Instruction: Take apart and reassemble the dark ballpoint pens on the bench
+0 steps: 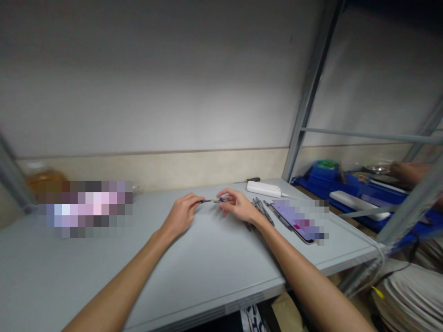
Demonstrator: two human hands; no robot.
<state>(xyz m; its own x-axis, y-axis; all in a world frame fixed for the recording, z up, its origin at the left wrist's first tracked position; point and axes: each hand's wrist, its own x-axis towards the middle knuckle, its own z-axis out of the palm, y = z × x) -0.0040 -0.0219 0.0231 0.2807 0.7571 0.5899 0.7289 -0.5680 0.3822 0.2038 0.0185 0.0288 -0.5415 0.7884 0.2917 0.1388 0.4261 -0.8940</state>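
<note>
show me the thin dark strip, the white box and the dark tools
thin dark strip (211, 201): head view, its bare middle stretch
white box (263, 188): head view, middle of its top
dark tools (265, 213): head view, shaft of one tool

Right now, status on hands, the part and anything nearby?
Left hand, right hand: each pinching an end of a thin dark stick-like part over the grey table. Row of dark slim tools close beside right hand.
</note>
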